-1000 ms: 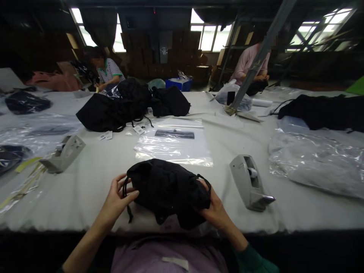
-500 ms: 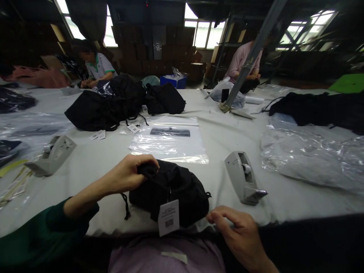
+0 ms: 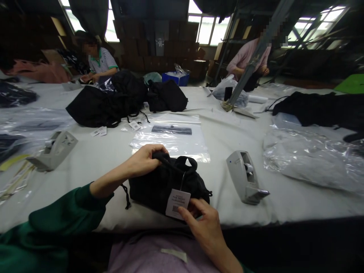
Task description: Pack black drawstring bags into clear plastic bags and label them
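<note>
Our left hand (image 3: 145, 161) has its grip closed around a loop handle (image 3: 162, 157) on top of the black bag (image 3: 150, 189), which sits right in front of us at the near edge of the desk (image 3: 218, 136). Our right hand (image 3: 202, 220) is at the bag's near side, its thumb laid over the lower corner of a white hang tag (image 3: 175, 201); we cannot tell whether that grip pinches the card, since the fingertips are partly hidden. The tag hangs tilted against the bag's front from a thin loop, and a second handle arches up beside the first. A drawstring (image 3: 127, 199) trails from the bag's left end. Just beyond the bag, we see a clear plastic pouch (image 3: 170, 140) lying flat, a dark printed strip near its far edge. One grey tape dispenser (image 3: 241, 176) stands to our right, another (image 3: 58, 151) to our left. Farther across, more black bags (image 3: 99, 106) lie heaped, small white tags (image 3: 99, 131) beside them, while a crumpled clear plastic sheet (image 3: 307, 155) and black fabric (image 3: 318, 108) cover the right side. Across from us are a person in a striped shirt (image 3: 104, 62) and, behind a slanted metal post (image 3: 251, 66), a person in pink (image 3: 239, 60).
</note>
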Motion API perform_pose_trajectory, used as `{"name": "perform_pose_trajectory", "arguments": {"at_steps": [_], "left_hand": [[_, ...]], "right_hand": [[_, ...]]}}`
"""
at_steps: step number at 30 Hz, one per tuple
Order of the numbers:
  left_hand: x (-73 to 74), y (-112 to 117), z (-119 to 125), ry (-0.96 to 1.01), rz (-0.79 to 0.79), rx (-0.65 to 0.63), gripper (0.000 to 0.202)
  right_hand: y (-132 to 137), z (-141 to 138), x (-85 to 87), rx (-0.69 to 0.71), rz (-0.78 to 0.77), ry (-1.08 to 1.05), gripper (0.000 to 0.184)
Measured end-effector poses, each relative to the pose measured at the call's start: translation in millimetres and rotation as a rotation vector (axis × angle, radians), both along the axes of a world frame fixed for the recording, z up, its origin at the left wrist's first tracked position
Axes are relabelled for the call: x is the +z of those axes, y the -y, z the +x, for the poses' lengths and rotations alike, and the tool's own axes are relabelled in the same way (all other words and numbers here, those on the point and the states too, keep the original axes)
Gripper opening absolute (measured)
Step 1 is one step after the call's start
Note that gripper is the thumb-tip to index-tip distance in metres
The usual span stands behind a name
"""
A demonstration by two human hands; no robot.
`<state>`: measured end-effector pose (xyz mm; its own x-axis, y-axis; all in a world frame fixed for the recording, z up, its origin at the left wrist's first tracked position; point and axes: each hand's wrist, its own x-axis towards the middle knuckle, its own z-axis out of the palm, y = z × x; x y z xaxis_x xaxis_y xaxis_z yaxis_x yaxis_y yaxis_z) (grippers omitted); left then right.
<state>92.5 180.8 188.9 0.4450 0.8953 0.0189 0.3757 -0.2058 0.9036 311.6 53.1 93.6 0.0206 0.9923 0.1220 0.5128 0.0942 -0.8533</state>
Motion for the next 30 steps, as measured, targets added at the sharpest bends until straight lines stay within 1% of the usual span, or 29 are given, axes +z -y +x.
{"name": "perform_pose_trajectory", "arguments": {"at_steps": [3,5,6,8,11,13,15,17,18,19,21,23,25,27,29,30], "left_hand": [[0.7,2.3,2.7,0.025,-0.022,-0.01,0.021],[4.5,4.6,1.5,0.034,-0.044,-0.041,0.017],[7.4,5.6,-0.7,0.043,-0.058,-0.076,0.015],[14.6,6.6,-8.2,0.055,-0.096,-0.194,0.022],[27.3,4.8,-23.4,-0.021,-0.13,-0.393,0.039],[36.1,1.2,-30.9,-0.1,-0.135,-0.452,0.039],[44.7,-4.3,-33.6,-0.131,-0.183,-0.483,0.037],[52.7,-11.5,-31.6,-0.116,-0.297,-0.499,0.038],[55.9,-15.7,-29.4,-0.105,-0.364,-0.498,0.036],[58.2,-20.2,-26.5,-0.095,-0.423,-0.489,0.032],[59.0,-29.3,-20.0,-0.067,-0.507,-0.467,0.024],[53.3,-38.3,-13.5,-0.021,-0.538,-0.479,0.021],[42.1,-47.0,-9.1,0.024,-0.523,-0.483,0.025],[28.4,-55.0,-8.6,0.054,-0.468,-0.414,0.03],[14.9,-60.6,-12.7,0.092,-0.383,-0.309,0.03],[8.6,-61.6,-16.2,0.107,-0.341,-0.282,0.029]], "right_hand": [[0.6,-3.6,2.5,-0.012,-0.004,0.018,0.026],[1.5,-5.3,4.5,0.01,-0.049,-0.03,0.028],[2.0,-5.6,5.6,0.033,-0.087,-0.079,0.03],[2.9,-4.5,8.4,0.1,-0.192,-0.259,0.032],[3.0,4.2,16.6,0.205,-0.386,-0.653,0.036],[1.0,15.4,26.2,0.271,-0.5,-0.821,0.038],[-3.6,29.2,39.0,0.332,-0.582,-0.843,0.038],[-11.4,43.5,54.0,0.388,-0.625,-0.765,0.037],[-16.4,50.2,62.0,0.412,-0.621,-0.708,0.037],[-22.2,56.5,70.0,0.431,-0.601,-0.646,0.037],[-35.5,67.2,86.3,0.439,-0.508,-0.504,0.042],[-50.7,74.8,102.1,0.412,-0.364,-0.376,0.046],[-66.8,78.8,116.1,0.377,-0.192,-0.293,0.043],[-82.9,79.1,126.0,0.33,-0.023,-0.231,0.036],[-98.2,76.4,128.8,0.275,0.122,-0.159,0.03],[-105.1,74.6,126.9,0.247,0.194,-0.117,0.027]]}}
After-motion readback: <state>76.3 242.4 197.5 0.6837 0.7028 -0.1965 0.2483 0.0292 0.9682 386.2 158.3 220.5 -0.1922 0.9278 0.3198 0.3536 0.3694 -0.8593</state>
